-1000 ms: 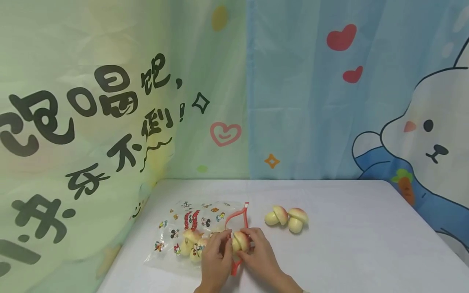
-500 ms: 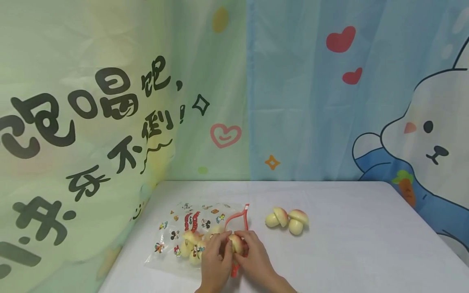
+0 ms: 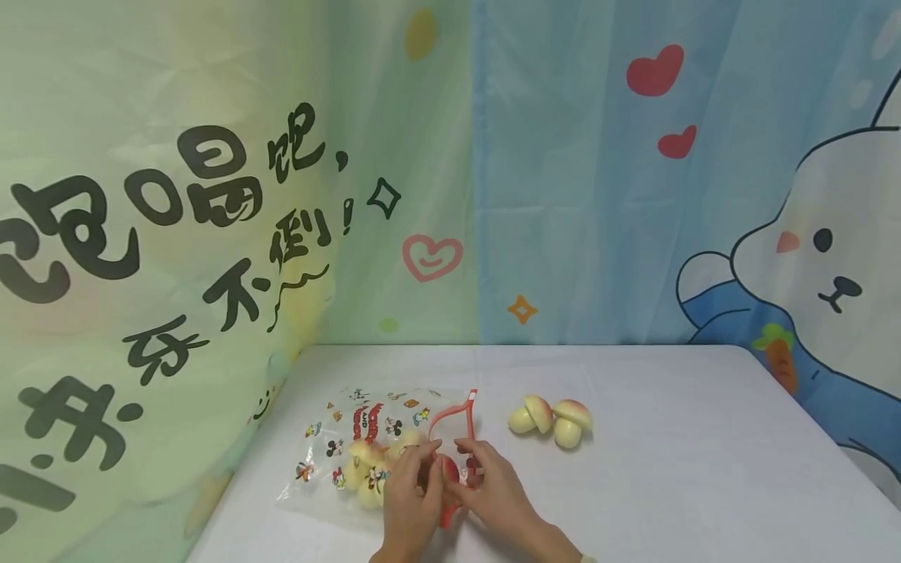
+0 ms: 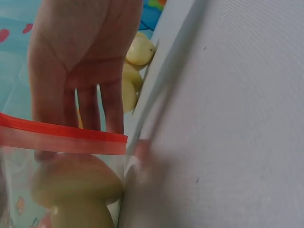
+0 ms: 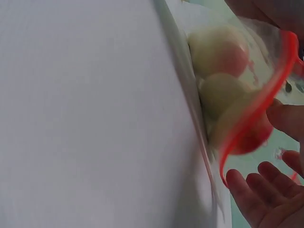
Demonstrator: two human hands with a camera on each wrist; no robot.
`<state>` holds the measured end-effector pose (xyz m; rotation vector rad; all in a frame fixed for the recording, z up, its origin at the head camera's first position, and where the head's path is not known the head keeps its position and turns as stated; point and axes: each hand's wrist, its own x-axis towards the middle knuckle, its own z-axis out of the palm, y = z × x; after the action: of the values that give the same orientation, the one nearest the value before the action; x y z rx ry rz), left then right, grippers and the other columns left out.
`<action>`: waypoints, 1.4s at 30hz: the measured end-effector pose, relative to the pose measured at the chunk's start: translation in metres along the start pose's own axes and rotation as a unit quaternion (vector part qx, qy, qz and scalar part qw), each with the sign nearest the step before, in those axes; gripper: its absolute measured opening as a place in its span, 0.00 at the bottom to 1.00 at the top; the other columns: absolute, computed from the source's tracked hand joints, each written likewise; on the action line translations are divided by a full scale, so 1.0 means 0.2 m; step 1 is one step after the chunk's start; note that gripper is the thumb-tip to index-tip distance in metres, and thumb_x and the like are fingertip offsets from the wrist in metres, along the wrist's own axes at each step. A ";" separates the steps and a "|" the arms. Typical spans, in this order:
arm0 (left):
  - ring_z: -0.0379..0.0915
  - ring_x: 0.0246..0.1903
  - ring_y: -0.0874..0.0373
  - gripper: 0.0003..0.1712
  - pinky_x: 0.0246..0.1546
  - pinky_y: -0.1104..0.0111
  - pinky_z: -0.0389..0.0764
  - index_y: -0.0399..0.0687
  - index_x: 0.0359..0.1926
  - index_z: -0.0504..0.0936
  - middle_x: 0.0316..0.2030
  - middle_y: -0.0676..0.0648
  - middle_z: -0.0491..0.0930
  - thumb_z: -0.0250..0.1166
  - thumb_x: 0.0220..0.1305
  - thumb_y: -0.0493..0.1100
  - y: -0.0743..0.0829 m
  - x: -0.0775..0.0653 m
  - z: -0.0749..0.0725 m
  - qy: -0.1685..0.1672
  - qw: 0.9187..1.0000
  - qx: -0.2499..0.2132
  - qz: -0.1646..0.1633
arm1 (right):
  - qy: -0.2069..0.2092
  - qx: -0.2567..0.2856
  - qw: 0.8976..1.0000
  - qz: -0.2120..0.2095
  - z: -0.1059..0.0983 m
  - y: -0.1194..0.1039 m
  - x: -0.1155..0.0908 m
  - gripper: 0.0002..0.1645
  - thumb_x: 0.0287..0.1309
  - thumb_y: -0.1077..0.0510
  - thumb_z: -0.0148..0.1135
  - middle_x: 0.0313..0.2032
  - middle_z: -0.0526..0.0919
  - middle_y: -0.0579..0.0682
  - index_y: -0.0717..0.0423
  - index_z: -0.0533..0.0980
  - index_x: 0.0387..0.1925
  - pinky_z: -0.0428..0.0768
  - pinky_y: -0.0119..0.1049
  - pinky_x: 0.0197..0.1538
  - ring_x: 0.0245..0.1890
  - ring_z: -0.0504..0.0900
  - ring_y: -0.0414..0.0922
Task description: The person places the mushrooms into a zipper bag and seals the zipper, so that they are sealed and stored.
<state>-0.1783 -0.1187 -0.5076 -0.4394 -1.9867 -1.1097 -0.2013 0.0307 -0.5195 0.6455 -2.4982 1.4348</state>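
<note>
From the head view, we are looking down at a clear printed bag (image 3: 390,410), lying on the white surface (image 3: 669,469) and holding several mushroom-shaped pieces (image 3: 367,457). Our left grip (image 3: 414,493) is curling at the bag's mouth and seems to be pinching its edge near the red strip (image 3: 446,516). Our right grip (image 3: 496,485) is facing it across the mouth, thumb and fingers standing apart. Between them a reddish cap (image 3: 448,467) is showing at the bag's mouth. Two loose mushrooms, one tilted (image 3: 531,415) and one upright (image 3: 573,423), are lying right of the bag.

From the left wrist, we are seeing a bagged mushroom (image 4: 78,190) sitting just inside the bag's mouth.

From the right wrist, we are seeing spread fingers (image 5: 266,187) beside the bag's mouth, clamping nothing, with rounded pieces showing through the film.

We are judging the mushrooms light, fairly firm and smooth, so we are favouring a hold round the stem, under the cap. The bag is looking limp and slippery; we are preferring its stiffer strip for holding.
</note>
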 end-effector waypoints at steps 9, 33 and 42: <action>0.68 0.28 0.67 0.18 0.28 0.80 0.70 0.47 0.46 0.81 0.32 0.56 0.76 0.65 0.56 0.27 0.00 0.01 -0.01 -0.009 1.000 0.002 -0.018 | 0.058 0.010 0.997 0.053 -0.19 0.06 0.02 0.36 0.49 0.62 0.74 0.52 0.80 0.54 0.54 0.72 0.61 0.83 0.41 0.45 0.46 0.82 0.54; 0.65 0.27 0.71 0.20 0.24 0.78 0.71 0.52 0.46 0.81 0.31 0.62 0.72 0.66 0.56 0.27 -0.01 -0.01 0.00 -0.017 0.999 -0.001 -0.049 | 0.193 -0.129 0.970 0.078 -0.62 0.33 0.06 0.30 0.48 0.65 0.71 0.57 0.72 0.63 0.63 0.74 0.55 0.70 0.58 0.58 0.60 0.69 0.62; 0.64 0.26 0.71 0.20 0.23 0.78 0.70 0.53 0.46 0.81 0.31 0.62 0.72 0.66 0.55 0.27 -0.01 -0.02 0.01 -0.014 0.999 0.003 -0.051 | 0.140 -0.144 0.973 0.116 -0.63 0.44 0.03 0.37 0.51 0.59 0.71 0.60 0.69 0.67 0.66 0.69 0.61 0.63 0.60 0.63 0.63 0.65 0.65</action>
<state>-0.1779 -0.1178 -0.5112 -0.3562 -2.0559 -1.1670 -0.2544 0.1756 -0.5209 0.0911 -2.5396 1.1009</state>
